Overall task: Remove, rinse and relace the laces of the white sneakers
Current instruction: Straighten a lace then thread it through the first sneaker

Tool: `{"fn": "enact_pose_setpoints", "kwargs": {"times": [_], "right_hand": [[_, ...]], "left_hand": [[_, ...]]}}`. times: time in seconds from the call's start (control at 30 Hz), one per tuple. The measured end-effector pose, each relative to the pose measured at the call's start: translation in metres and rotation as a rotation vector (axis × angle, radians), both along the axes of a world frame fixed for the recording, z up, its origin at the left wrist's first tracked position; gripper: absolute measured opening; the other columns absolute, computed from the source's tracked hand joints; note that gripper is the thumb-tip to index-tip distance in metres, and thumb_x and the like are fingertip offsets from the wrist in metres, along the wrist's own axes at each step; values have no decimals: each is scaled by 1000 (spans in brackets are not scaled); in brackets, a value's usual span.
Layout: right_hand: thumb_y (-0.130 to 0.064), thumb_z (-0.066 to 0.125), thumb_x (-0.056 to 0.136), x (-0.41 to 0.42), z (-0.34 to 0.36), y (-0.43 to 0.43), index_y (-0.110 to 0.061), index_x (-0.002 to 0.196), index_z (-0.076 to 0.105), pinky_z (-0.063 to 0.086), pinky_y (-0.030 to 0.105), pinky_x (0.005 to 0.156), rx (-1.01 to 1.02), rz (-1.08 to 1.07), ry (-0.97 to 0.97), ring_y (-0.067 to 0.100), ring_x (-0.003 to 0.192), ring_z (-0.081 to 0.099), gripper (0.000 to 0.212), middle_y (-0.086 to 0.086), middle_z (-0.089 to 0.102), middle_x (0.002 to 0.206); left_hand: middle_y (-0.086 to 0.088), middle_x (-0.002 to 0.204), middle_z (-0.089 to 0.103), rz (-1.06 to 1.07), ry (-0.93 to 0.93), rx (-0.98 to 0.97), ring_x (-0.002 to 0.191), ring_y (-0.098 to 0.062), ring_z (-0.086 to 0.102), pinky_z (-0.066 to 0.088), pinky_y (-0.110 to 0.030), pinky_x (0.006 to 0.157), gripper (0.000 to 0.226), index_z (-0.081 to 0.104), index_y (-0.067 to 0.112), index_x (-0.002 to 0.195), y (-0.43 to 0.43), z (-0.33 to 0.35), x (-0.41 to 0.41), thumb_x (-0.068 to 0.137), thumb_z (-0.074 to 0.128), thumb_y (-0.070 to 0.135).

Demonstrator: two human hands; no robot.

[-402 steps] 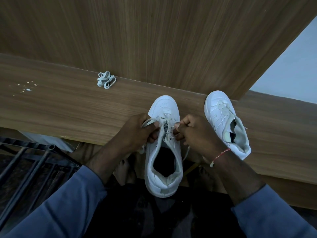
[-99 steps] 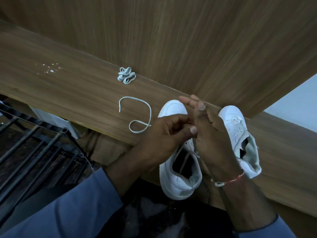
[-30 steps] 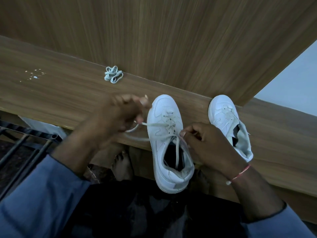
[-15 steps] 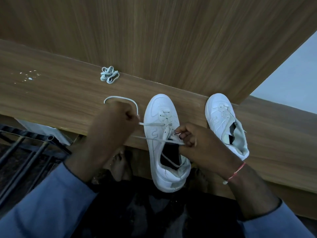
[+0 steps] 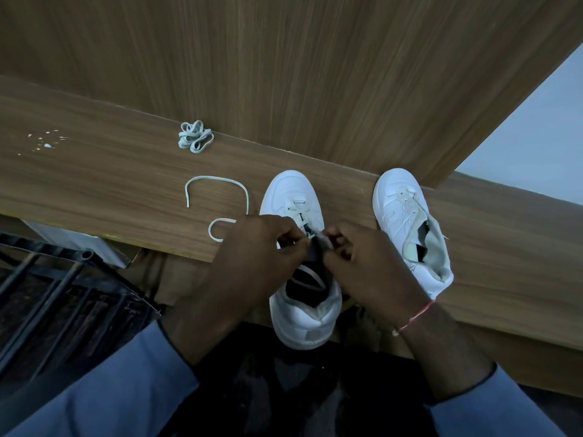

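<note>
1. Sneakers: the near sneaker (image 5: 303, 323) is lying toe-forward at the front edge of the desk (image 5: 94, 184), with its heel hanging over the edge. The other sneaker (image 5: 394, 197) is resting just to its right, fully on the desk and apart from it.
2. The left hand (image 5: 258, 247) is curling its fingers and pinching the lace (image 5: 217, 179) at the near sneaker's eyelets. The free length is trailing left across the desk in a loose hooked loop.
3. The right hand (image 5: 366, 260) is pinching at the eyelet row of the near sneaker, fingers tightly bent. Whether it is gripping lace or tongue edge cannot be told.
4. Another stretch of lace is looping inside the near sneaker's dark opening.
5. A bundled lace (image 5: 194, 140) is sitting well behind, against the wooden panel (image 5: 284, 74).
6. White specks (image 5: 44, 141) are lying on the desk's far left.
7. A red thread (image 5: 416, 315) is circling the right wrist, and blue sleeves are covering both forearms.
</note>
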State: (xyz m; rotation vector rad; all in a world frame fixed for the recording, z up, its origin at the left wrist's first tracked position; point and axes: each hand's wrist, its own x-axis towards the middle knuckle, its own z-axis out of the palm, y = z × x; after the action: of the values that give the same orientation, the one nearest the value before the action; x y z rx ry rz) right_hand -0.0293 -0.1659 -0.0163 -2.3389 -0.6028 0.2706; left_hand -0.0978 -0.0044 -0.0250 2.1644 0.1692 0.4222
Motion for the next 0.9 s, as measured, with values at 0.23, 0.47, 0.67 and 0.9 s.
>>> {"fn": "enact_pose_setpoints", "kwargs": {"times": [0.23,0.47,0.67,0.9], "right_hand": [[-6,65,88,2,9,-2,-14,101,67,51,25,46,170,-105,317,20,53,62,15,5,74,77],[-4,63,88,1,13,-2,-14,98,68,51,23,46,155,-42,300,17,53,64,15,9,73,71],[1,61,86,1,15,-3,-14,96,69,53,24,48,155,-15,303,18,55,66,19,9,72,68],[-10,63,90,5,12,-4,-15,95,72,56,36,69,253,-83,436,22,74,69,11,11,75,85]], "left_hand": [[3,71,69,52,162,74,68,-13,63,53,-35,67,17,72,22,78,-20,-7,6,83,62,35],[2,72,67,87,190,191,69,-16,63,52,-36,67,22,69,21,80,-28,-9,8,88,55,35],[1,75,65,122,189,213,71,-20,61,52,-38,67,22,64,20,81,-29,-8,9,87,52,37],[1,92,65,98,176,342,83,-22,61,50,-37,73,22,65,21,94,-31,-8,10,95,47,33]]}}
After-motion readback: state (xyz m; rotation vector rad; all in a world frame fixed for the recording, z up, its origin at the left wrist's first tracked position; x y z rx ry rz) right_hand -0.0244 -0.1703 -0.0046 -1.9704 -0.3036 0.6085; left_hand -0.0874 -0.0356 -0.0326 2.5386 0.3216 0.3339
